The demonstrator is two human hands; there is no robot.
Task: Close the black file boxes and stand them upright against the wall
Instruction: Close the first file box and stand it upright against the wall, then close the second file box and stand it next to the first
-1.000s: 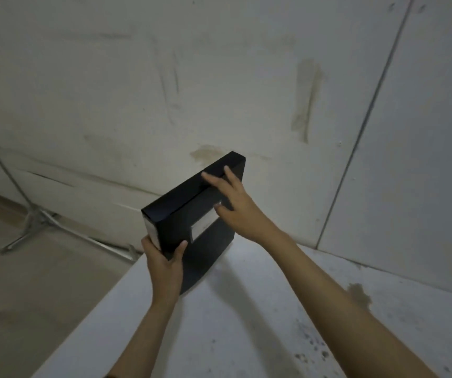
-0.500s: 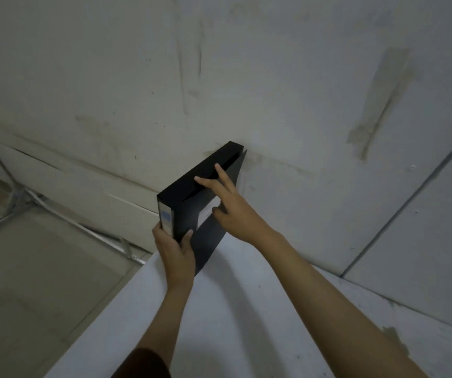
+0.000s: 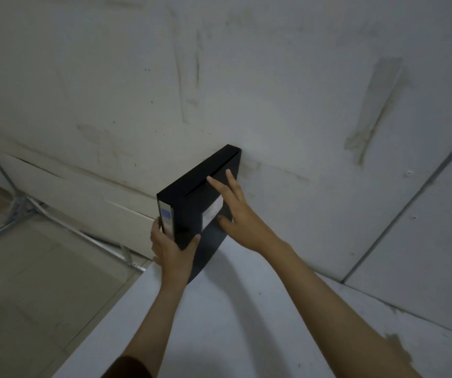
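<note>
One black file box (image 3: 192,197) stands upright on the white table (image 3: 246,323), at its far left corner. Its far end touches the grey wall (image 3: 274,91). A white and blue label on its spine faces me. A thin slit shows along its top edge. My left hand (image 3: 171,248) grips the near spine end, thumb on the right face and fingers on the left side. My right hand (image 3: 237,214) lies flat against the box's right face, fingers spread up to the top edge, partly covering a white label there.
The table's left edge (image 3: 104,317) drops to a shiny tiled floor (image 3: 28,282). A metal stand with splayed legs (image 3: 17,211) rests on that floor by the wall. A vertical seam (image 3: 410,197) runs down the wall at right.
The box has turned from a raised tilt to standing on the table and has slid back until its far end meets the wall. Both hands have stayed on it.
</note>
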